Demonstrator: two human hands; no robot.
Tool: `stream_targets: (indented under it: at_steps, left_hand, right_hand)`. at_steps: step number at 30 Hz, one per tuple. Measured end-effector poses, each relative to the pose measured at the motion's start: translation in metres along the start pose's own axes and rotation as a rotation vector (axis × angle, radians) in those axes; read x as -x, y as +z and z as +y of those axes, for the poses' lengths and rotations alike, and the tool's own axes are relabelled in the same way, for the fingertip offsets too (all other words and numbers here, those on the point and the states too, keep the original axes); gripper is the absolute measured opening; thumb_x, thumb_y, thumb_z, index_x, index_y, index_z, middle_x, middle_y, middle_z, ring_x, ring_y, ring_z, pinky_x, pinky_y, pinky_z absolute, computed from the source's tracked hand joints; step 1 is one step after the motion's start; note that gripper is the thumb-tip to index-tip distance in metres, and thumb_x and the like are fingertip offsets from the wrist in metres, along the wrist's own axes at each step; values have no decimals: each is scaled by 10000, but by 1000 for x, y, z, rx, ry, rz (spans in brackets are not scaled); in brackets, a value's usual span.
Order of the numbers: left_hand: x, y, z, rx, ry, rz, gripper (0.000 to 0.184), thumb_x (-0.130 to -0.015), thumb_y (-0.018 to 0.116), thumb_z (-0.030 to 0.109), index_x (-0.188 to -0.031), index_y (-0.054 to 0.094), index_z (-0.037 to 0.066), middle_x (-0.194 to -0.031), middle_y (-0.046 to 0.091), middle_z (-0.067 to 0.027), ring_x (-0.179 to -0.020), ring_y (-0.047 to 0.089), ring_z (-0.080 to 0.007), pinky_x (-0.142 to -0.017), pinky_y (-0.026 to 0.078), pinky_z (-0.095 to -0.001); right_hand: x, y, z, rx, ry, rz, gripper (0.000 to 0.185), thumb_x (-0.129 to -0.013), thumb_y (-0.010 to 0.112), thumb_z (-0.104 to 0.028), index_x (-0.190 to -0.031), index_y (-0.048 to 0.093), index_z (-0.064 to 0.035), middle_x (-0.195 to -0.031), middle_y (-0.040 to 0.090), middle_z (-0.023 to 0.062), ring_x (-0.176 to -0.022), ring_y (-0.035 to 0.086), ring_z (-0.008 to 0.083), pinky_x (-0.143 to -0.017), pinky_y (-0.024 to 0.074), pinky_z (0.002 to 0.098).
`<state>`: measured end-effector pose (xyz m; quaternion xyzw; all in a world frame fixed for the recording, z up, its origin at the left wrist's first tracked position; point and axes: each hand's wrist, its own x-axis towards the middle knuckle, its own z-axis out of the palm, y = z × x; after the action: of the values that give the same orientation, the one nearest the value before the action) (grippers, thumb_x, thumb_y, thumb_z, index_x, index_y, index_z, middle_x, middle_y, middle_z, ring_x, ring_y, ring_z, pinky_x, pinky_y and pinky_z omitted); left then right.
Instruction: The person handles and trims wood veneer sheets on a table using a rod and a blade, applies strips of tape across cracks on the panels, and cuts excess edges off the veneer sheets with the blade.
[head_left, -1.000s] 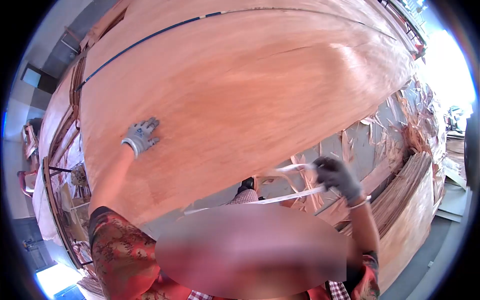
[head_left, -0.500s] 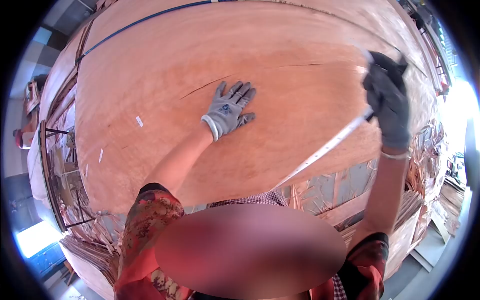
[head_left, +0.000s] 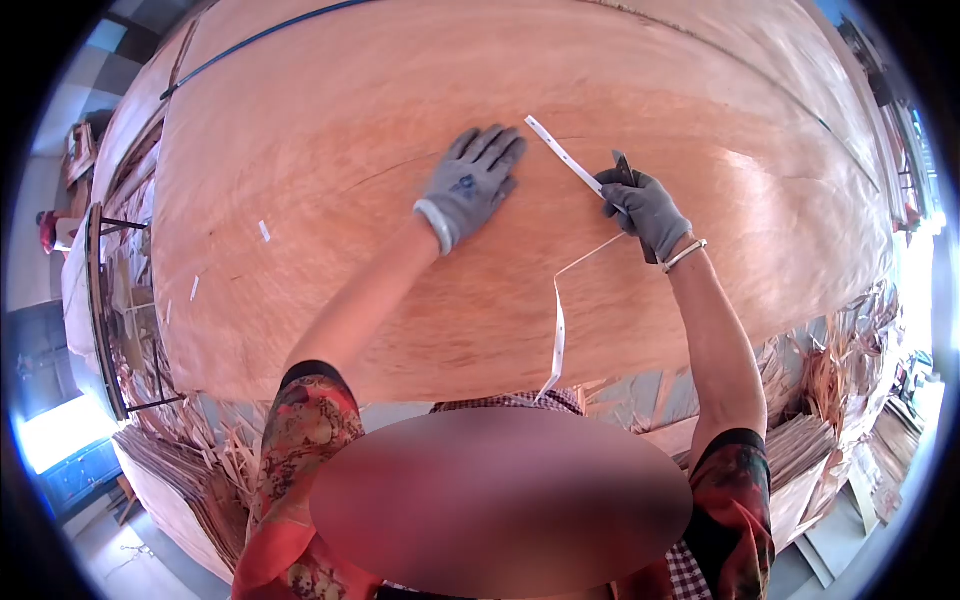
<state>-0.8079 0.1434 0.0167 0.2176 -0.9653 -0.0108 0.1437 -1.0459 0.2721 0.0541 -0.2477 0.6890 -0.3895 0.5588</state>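
Note:
A wide reddish-brown wood veneer sheet (head_left: 450, 310) lies before me, with thin dark splits running along its grain. My left hand (head_left: 470, 185), in a grey glove, rests flat on it beside one split, fingers stretched out. My right hand (head_left: 645, 210), also gloved, is closed on a white perforated tape (head_left: 562, 155) and a dark flat tool that looks like a knife (head_left: 624, 163). The tape's free end points up and left, close to my left fingertips. From the hand, the rest of the tape hangs in a bent line down to my waist.
Short white tape pieces (head_left: 265, 231) lie on the sheet's left part. A blue strap (head_left: 270, 37) crosses the far left. Torn veneer scraps (head_left: 835, 365) and stacked sheets (head_left: 185, 480) lie along the near edge. A metal frame (head_left: 105, 310) stands at left.
My right hand has come left and inward over the sheet, bringing the tape end near my left hand. The tape toward my waist went from taut to slack. My left hand shifted slightly up and right.

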Motion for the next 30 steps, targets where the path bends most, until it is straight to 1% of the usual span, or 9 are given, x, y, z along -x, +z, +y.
stream_targets:
  at_steps: [3,6,9,12,15,18,21,24,30]
  left_hand:
    - [-42,25,5,50,44,87,460,-863,440,128,-1311,398,30,-1342,432,-138,-1274,365,-281,-1079,253,-401]
    - [-49,44,6,83,-10,-2,444,-858,420,95,-1296,402,27,-1320,450,-154,-1267,377,-285,-1076,261,-394]
    - [-41,39,13,126,-2,6,428,-878,441,168,-1281,411,27,-1302,464,-164,-1263,383,-284,-1074,265,-395]
    - [-47,24,20,181,-57,-108,490,-885,475,275,-1301,392,29,-1320,445,-169,-1269,374,-280,-1075,255,-401]
    - [-47,23,13,175,25,-114,541,-867,525,298,-1307,393,13,-1329,422,-203,-1254,381,-315,-1063,273,-409]
    - [-39,27,11,261,-110,100,551,-869,519,315,-1326,385,37,-1363,399,-166,-1271,363,-296,-1068,260,-413]
    - [-35,31,4,154,-213,212,548,-874,511,322,-1340,380,65,-1374,399,-127,-1283,347,-282,-1074,247,-417]
    - [-37,32,11,105,-17,-23,527,-880,497,334,-1336,398,89,-1372,407,-102,-1286,342,-280,-1080,235,-414]
    - [-43,19,2,121,-26,-130,473,-884,473,371,-1310,448,166,-1383,404,-45,-1279,357,-232,-1063,253,-411]
  right_hand:
    - [-7,-4,2,61,-44,14,106,-846,581,-133,-912,589,-50,-626,550,19,-446,447,63,-388,336,200]
    - [-17,-6,15,168,-63,73,75,-825,584,-98,-857,550,-39,-623,545,35,-446,460,96,-400,370,232]
    - [-20,-6,19,224,-57,92,79,-823,585,-76,-851,526,-32,-623,536,38,-452,475,107,-396,381,235]
    - [-16,-6,20,161,-57,74,92,-812,587,-78,-836,515,-27,-616,536,44,-455,484,116,-394,387,246]
    - [-14,-8,18,118,-63,57,98,-807,588,-77,-827,508,-25,-613,539,51,-458,491,121,-391,391,253]
    - [-12,-9,20,128,-34,69,110,-821,594,-82,-843,505,-21,-621,544,58,-465,505,123,-387,395,252]
    - [-5,-7,17,109,-15,68,122,-829,599,-91,-857,507,-16,-626,547,59,-472,510,123,-404,405,253]
    - [-5,-7,9,144,-29,54,136,-833,601,-99,-880,514,-6,-627,549,57,-478,517,125,-422,415,257]
    - [15,14,-3,23,78,-64,139,-825,626,-122,-854,555,-6,-639,564,63,-464,512,125,-424,414,242]
